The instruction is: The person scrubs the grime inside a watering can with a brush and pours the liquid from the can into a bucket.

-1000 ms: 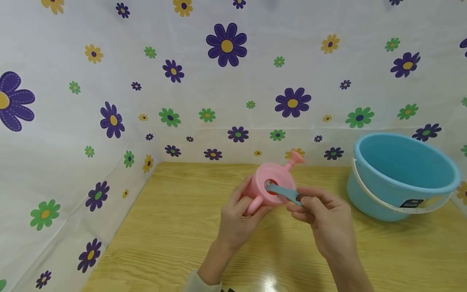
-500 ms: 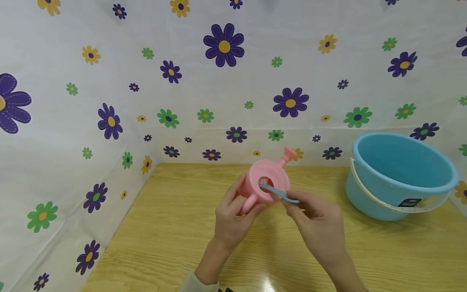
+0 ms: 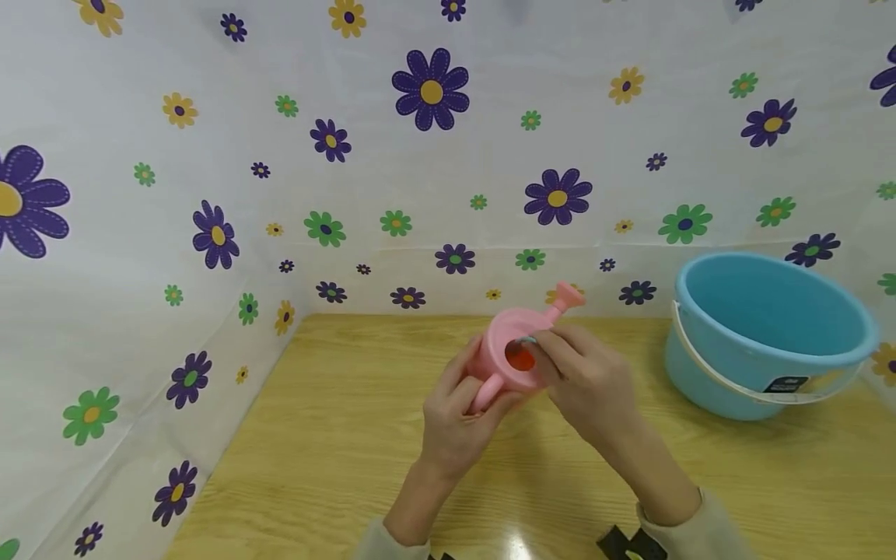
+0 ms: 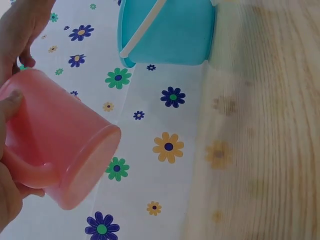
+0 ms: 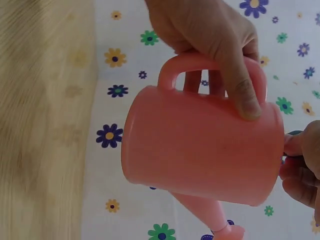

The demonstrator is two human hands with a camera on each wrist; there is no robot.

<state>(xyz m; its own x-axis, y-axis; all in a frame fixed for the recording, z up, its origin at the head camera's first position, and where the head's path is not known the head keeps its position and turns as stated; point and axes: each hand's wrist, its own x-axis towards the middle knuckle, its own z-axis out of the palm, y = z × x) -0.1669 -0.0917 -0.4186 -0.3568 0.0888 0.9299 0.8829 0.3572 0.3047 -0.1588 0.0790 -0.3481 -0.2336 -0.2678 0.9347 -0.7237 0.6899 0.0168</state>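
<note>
In the head view, a small pink watering can (image 3: pixel 498 342) is held above the table, its round opening turned towards me and its spout pointing back right. My left hand (image 3: pixel 451 420) grips it by the handle and side. At the opening, my right hand (image 3: pixel 595 385) pinches a slim blue-grey brush (image 3: pixel 526 340). Only a short bit of this brush shows; its head is inside the can, and the fingers cover the rest. Red shows within the opening. In the right wrist view the can (image 5: pixel 200 140) lies sideways, the left thumb pressed on its wall.
A light blue bucket (image 3: pixel 742 389) with a white handle stands on the wooden table (image 3: pixel 336 420) at the right. White flower-print cloth (image 3: pixel 392 155) hangs behind and to the left. A dark wristband (image 3: pixel 633 544) shows near the right sleeve.
My right hand has moved up and left, close against the can's opening, so less of the brush shows. The right sleeve has come into view. The can has shifted slightly.
</note>
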